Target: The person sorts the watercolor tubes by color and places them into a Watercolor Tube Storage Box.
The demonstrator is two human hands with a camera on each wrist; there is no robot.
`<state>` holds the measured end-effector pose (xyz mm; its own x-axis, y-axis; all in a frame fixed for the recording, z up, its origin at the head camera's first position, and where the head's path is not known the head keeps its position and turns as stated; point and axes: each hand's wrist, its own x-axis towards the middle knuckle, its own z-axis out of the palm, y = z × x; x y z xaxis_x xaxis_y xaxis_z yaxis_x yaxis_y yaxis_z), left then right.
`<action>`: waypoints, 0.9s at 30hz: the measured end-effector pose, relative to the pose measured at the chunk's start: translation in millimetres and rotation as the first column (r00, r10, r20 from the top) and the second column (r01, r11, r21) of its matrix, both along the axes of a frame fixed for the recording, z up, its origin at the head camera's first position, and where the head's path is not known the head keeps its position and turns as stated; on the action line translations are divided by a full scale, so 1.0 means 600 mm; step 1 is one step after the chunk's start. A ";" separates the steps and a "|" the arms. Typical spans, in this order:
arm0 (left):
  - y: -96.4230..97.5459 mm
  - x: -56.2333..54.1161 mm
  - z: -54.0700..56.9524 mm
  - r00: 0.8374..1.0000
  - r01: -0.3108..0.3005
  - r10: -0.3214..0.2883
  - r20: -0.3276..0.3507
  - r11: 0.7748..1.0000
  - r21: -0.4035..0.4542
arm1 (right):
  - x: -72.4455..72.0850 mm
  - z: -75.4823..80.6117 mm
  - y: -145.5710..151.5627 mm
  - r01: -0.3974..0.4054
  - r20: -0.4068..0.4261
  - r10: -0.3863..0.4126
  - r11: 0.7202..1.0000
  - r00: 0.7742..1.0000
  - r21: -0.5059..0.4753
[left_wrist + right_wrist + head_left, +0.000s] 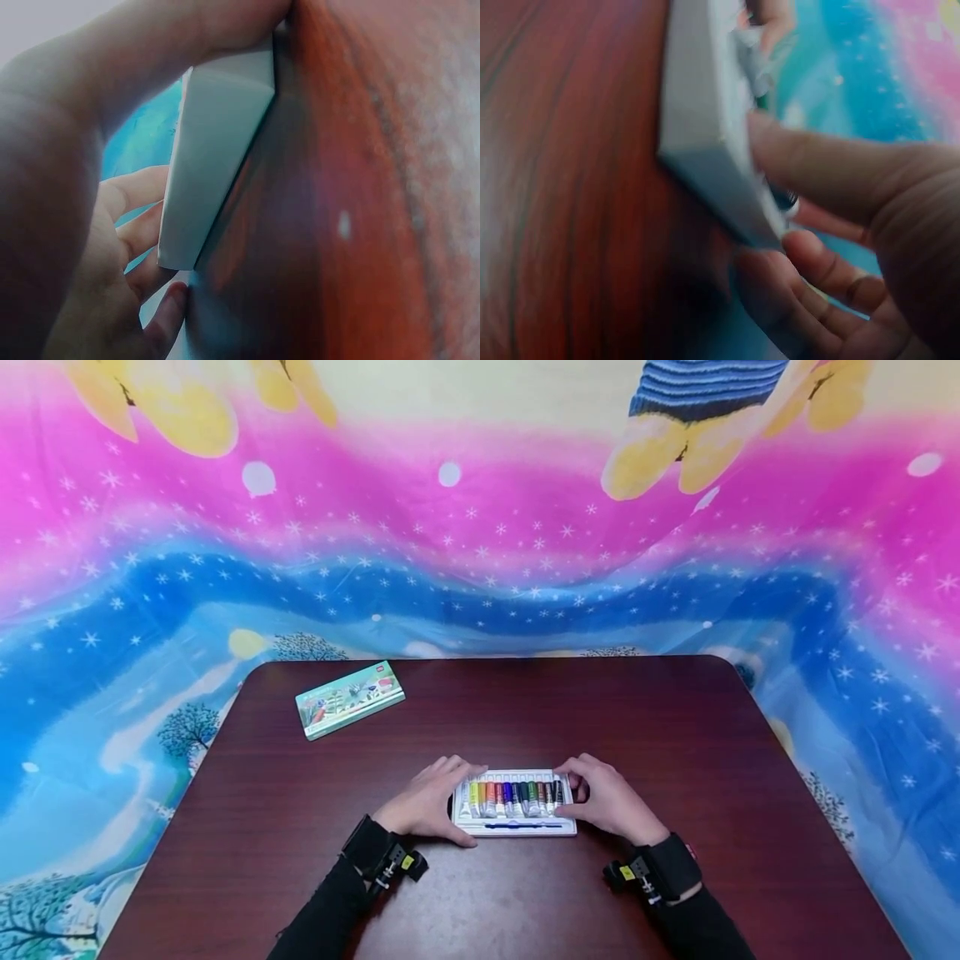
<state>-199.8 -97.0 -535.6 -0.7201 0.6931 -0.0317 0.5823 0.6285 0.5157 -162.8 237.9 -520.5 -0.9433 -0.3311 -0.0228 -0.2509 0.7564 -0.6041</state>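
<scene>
A white tray (517, 830) of paint tubes lies on the table, with several colored tubes (517, 797) in a row and a slim dark-handled brush (523, 826) along its near side. My left hand (431, 797) grips the tray's left end, thumb at the near edge and fingers at the far corner. In the left wrist view the tray's pale side (214, 150) stands between thumb and fingers. My right hand (609, 797) is at the right end, thumb and index finger at opposite ends of the rightmost black paint tube (559, 792). The right wrist view shows the thumb inside the tray rim (724, 142).
A green printed box (350, 700) lies tilted at the back left of the dark wooden table (480, 902). Behind the table hangs a colorful printed cloth (450, 552). Each wrist wears a black strap with a small camera.
</scene>
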 end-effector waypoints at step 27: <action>0.000 -0.001 0.000 1.000 0.000 0.000 0.003 1.000 0.007 | 0.012 0.020 0.012 -0.094 -0.108 0.124 0.965 0.986 0.246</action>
<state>-200.6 -97.2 -535.6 -0.7198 0.6936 -0.0290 0.5807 0.6246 0.5222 -155.7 244.8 -508.8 -0.9024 -0.4308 -0.0015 -0.4000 0.8392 -0.3683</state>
